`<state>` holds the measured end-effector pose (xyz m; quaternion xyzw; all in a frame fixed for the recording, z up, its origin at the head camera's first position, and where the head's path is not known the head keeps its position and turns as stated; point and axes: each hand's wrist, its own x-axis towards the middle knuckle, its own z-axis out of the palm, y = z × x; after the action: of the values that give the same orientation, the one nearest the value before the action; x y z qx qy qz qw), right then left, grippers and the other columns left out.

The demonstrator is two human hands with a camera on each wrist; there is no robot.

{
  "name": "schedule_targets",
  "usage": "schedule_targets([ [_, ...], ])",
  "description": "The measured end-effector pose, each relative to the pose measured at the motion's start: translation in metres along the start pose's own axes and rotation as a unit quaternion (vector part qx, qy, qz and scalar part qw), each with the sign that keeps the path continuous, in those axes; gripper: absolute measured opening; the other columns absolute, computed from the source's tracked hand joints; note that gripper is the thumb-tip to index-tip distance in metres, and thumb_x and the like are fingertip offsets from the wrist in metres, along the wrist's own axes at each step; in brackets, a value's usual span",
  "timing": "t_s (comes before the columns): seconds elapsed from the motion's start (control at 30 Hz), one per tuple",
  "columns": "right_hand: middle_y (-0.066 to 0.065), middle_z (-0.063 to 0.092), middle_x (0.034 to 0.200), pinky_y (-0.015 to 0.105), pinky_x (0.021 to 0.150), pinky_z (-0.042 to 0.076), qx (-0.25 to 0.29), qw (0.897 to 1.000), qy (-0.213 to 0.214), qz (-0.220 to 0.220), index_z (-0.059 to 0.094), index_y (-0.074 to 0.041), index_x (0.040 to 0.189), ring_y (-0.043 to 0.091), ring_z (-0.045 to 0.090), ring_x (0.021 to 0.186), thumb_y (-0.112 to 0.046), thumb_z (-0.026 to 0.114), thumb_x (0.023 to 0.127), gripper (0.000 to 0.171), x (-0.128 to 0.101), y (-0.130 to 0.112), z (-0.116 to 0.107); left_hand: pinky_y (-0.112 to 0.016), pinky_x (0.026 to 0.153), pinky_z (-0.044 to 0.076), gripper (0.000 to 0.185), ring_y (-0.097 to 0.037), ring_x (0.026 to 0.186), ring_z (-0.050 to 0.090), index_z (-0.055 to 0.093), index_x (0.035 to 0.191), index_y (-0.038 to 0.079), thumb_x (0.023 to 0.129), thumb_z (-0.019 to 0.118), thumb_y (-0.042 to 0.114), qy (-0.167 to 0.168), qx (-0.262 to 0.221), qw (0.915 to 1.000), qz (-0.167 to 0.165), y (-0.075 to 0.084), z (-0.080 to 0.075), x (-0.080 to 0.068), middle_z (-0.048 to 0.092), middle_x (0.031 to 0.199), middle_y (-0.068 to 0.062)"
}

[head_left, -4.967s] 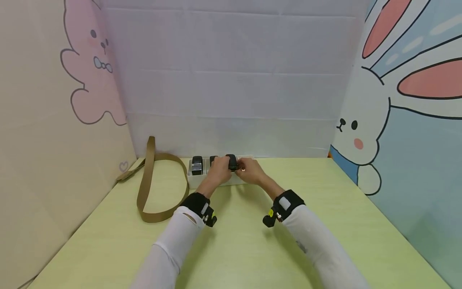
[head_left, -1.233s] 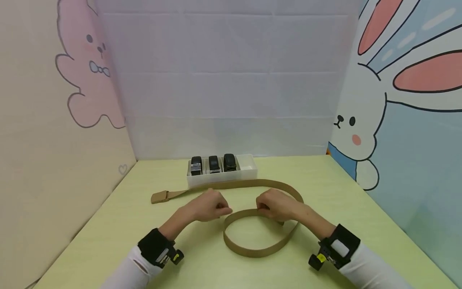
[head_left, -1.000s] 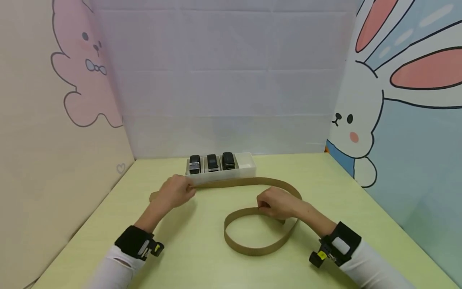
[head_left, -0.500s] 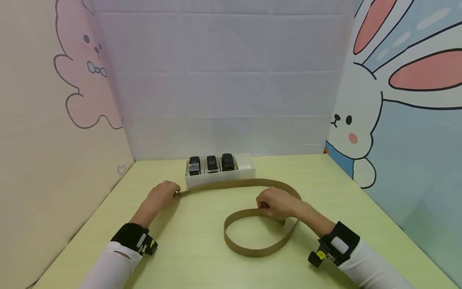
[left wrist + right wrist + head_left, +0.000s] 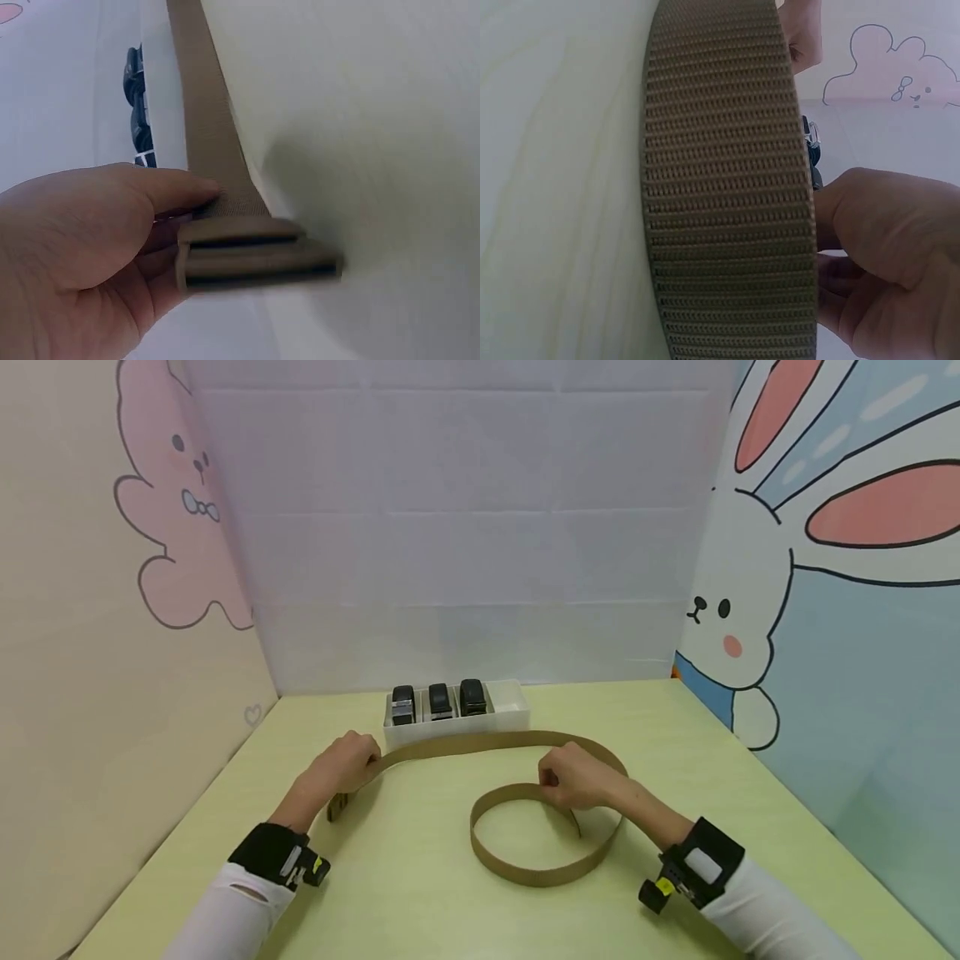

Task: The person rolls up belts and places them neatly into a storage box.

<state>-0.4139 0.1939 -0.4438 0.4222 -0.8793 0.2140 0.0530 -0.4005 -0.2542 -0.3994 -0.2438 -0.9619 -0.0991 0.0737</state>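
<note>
A brown woven webbing belt (image 5: 517, 740) curves across the table on its edge and loops round at the right. My left hand (image 5: 341, 766) pinches the strap close to its buckle (image 5: 336, 807). In the left wrist view the thumb lies on the webbing just above the brown buckle (image 5: 255, 262). With my right hand (image 5: 577, 777) I grip the strap near its free tip, which sticks out below the fingers. The webbing (image 5: 727, 165) fills the middle of the right wrist view and the right hand (image 5: 907, 255) is beside it; its fingertips are hidden there.
Behind the belt stands a white divided tray (image 5: 457, 727) with three rolled black belts (image 5: 472, 696); its right compartment holds nothing visible. The pale yellow table (image 5: 420, 877) is walled by a white backdrop (image 5: 480, 560) and printed side panels.
Five seconds ago both hands were at a black belt in the tray, the brown belt lying left. Since then the left hand moved left, took the buckle end and tilted it; the right shifted slightly.
</note>
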Motion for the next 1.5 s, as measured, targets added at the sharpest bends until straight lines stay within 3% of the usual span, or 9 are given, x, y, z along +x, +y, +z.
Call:
schedule_targets([
  [0.23, 0.004, 0.074, 0.062, 0.029, 0.05, 0.056, 0.055, 0.987, 0.032, 0.149, 0.079, -0.002, 0.085, 0.013, 0.067, 0.047, -0.003, 0.076, 0.1, 0.015, 0.0, -0.049, -0.03, -0.024, 0.059, 0.048, 0.042, -0.005, 0.049, 0.056, 0.074, 0.063, 0.009, 0.105, 0.072, 0.002, -0.044, -0.06, 0.9972, -0.004, 0.015, -0.01, 0.0, 0.065, 0.053, 0.006],
  [0.43, 0.01, 0.077, 0.072, 0.035, 0.057, 0.064, 0.087, 0.967, 0.024, 0.24, 0.074, 0.008, 0.109, 0.016, 0.073, 0.053, -0.001, 0.075, 0.1, 0.012, 0.002, -0.056, -0.03, -0.024, 0.054, 0.041, 0.032, -0.008, 0.052, 0.05, 0.075, 0.07, 0.006, 0.102, 0.076, 0.004, -0.047, -0.045, 0.9976, -0.023, 0.018, -0.006, 0.005, 0.061, 0.059, 0.005],
  [0.57, 0.009, 0.078, 0.075, 0.038, 0.061, 0.066, 0.102, 0.96, 0.022, 0.259, 0.071, 0.007, 0.115, 0.016, 0.075, 0.056, -0.002, 0.075, 0.101, 0.017, 0.002, -0.056, -0.029, -0.025, 0.057, 0.04, 0.024, -0.01, 0.059, 0.049, 0.074, 0.08, 0.003, 0.104, 0.076, 0.006, 0.001, -0.039, 0.9992, 0.002, 0.033, -0.004, 0.012, 0.063, 0.069, 0.0],
  [0.7, 0.011, 0.08, 0.077, 0.038, 0.064, 0.068, 0.138, 0.952, 0.023, 0.271, 0.073, 0.005, 0.108, 0.02, 0.079, 0.06, -0.004, 0.074, 0.101, 0.011, 0.003, -0.057, -0.027, -0.021, 0.061, 0.045, 0.019, -0.004, 0.063, 0.051, 0.08, 0.088, 0.004, 0.105, 0.073, 0.003, 0.046, -0.098, 0.9909, 0.08, 0.078, -0.001, 0.02, 0.067, 0.072, 0.003],
  [0.83, 0.016, 0.081, 0.083, 0.037, 0.065, 0.069, 0.206, 0.938, 0.025, 0.276, 0.075, 0.007, 0.102, 0.027, 0.083, 0.066, -0.001, 0.072, 0.101, 0.009, 0.005, -0.062, -0.025, -0.018, 0.064, 0.05, 0.018, 0.003, 0.063, 0.056, 0.088, 0.097, 0.006, 0.107, 0.074, 0.011, 0.009, -0.16, 0.976, 0.148, 0.135, 0.014, 0.028, 0.079, 0.079, 0.002],
  [0.93, 0.018, 0.081, 0.08, 0.037, 0.066, 0.069, 0.238, 0.93, 0.017, 0.278, 0.076, 0.007, 0.093, 0.028, 0.084, 0.067, -0.001, 0.07, 0.1, 0.012, 0.007, -0.065, -0.024, -0.014, 0.056, 0.04, 0.023, 0.007, 0.055, 0.046, 0.084, 0.087, 0.01, 0.107, 0.077, 0.018, -0.022, -0.174, 0.9699, 0.169, 0.167, 0.032, 0.035, 0.068, 0.067, 0.01],
  [1.13, 0.012, 0.082, 0.076, 0.035, 0.067, 0.069, 0.252, 0.925, 0.004, 0.283, 0.079, 0.002, 0.085, 0.023, 0.083, 0.066, -0.008, 0.075, 0.102, 0.02, 0.01, -0.066, -0.021, -0.015, 0.051, 0.02, 0.043, 0.005, 0.049, 0.025, 0.063, 0.065, 0.016, 0.101, 0.085, 0.023, 0.01, -0.152, 0.9751, 0.161, 0.197, 0.051, 0.048, 0.039, 0.058, 0.015],
  [1.3, 0.014, 0.083, 0.08, 0.035, 0.068, 0.069, 0.27, 0.919, 0.006, 0.288, 0.079, 0.003, 0.09, 0.022, 0.083, 0.068, -0.008, 0.077, 0.102, 0.016, 0.009, -0.065, -0.02, -0.014, 0.052, 0.027, 0.042, 0.005, 0.053, 0.036, 0.063, 0.063, 0.017, 0.097, 0.088, 0.017, 0.01, -0.173, 0.9756, 0.135, 0.202, 0.054, 0.053, 0.048, 0.061, 0.016],
  [1.5, 0.017, 0.084, 0.09, 0.033, 0.07, 0.069, 0.302, 0.911, -0.003, 0.282, 0.08, 0.005, 0.095, 0.016, 0.082, 0.069, -0.007, 0.078, 0.102, 0.014, 0.008, -0.064, -0.02, -0.017, 0.05, 0.023, 0.043, 0.003, 0.051, 0.032, 0.058, 0.063, 0.019, 0.095, 0.087, 0.013, -0.009, -0.192, 0.9763, 0.099, 0.207, 0.058, 0.055, 0.039, 0.058, 0.017],
])
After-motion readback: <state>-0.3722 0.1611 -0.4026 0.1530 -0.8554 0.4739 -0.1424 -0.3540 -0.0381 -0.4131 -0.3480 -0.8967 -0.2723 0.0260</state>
